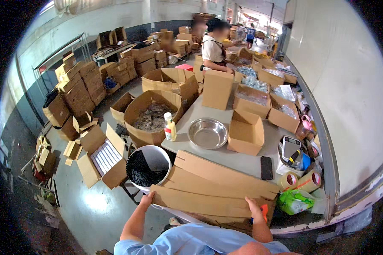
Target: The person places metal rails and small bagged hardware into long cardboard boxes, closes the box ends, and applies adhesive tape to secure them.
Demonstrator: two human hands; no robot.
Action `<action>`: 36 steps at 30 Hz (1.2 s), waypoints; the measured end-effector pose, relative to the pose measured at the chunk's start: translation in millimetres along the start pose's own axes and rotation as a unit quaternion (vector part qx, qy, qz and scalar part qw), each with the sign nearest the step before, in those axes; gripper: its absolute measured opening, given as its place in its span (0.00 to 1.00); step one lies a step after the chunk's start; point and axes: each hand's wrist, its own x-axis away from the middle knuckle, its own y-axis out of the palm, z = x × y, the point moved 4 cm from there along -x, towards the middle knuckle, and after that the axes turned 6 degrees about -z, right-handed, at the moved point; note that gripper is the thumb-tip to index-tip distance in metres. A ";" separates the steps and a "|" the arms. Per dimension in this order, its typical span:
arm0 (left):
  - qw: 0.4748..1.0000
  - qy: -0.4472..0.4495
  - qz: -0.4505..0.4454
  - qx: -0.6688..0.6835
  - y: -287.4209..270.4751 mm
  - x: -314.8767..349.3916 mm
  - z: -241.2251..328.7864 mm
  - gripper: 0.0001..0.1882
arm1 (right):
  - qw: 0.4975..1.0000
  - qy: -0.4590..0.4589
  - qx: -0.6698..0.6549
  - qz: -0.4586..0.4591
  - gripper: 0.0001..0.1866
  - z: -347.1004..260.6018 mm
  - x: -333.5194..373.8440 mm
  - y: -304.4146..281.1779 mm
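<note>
A flattened brown cardboard box (204, 203) lies across the near end of the grey table, its long flaps spread away from me. My left hand (147, 199) is closed on its left edge, beside a white bucket (170, 168) of black mesh-like material. Toward the other end, my right hand (252, 206) grips the near panel, thumb on top; the fingers underneath are hidden. Something orange (264, 211) shows just right of that hand. Beyond the cardboard stand a steel bowl (207, 133), a white-capped bottle (170, 127) and an open carton (246, 131). A black phone (266, 168) lies to their right.
Tape rolls (309, 181) and a green plastic bag (295, 201) crowd the table's right side. Cartons of clear-wrapped goods (252, 97) line the far table, where a person (213, 49) stands. Large cartons (157, 138) and an open box (106, 159) occupy the left floor.
</note>
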 end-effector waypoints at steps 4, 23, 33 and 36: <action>0.985 -0.054 -0.040 0.157 -8.7 -8.2 -20.7 0.32 | 0.975 -0.041 -0.201 -0.082 0.26 -4.4 12.6 5.8; 0.917 0.006 -0.395 0.065 -124.1 -64.6 141.8 0.31 | 0.884 0.065 -0.441 0.139 0.48 23.8 291.0 214.5; 0.724 -0.018 -0.682 -0.100 74.7 -5.9 164.9 0.31 | 0.693 0.132 -0.675 0.217 0.49 251.6 455.4 360.7; 0.674 -0.032 -0.720 -0.162 117.1 38.9 130.3 0.31 | 0.702 0.128 -0.496 0.495 0.42 300.6 524.2 418.2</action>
